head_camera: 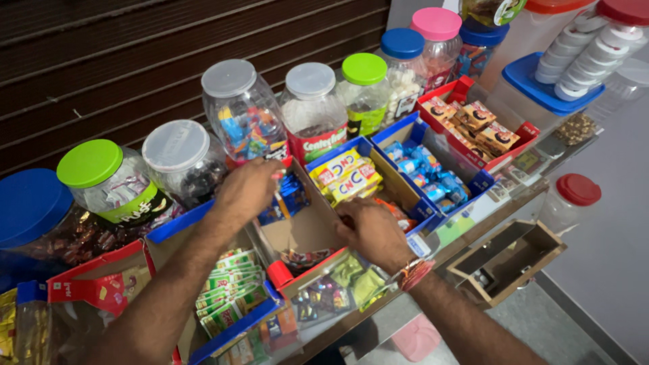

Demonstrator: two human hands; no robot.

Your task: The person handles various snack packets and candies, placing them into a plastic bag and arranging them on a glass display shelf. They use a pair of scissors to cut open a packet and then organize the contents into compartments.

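The left hand (247,189) reaches over a brown cardboard box (307,233) and its fingers are closed on some blue packets (292,192) at the far end of the box. The right hand (370,230) rests curled on the box's right wall, beside a blue box of yellow packets (345,177); I cannot tell if it holds anything. The two hands are apart. The long side of the cardboard box runs from the person toward the jars (243,111) behind. Its bottom is mostly hidden, and the blue packets are partly covered by fingers.
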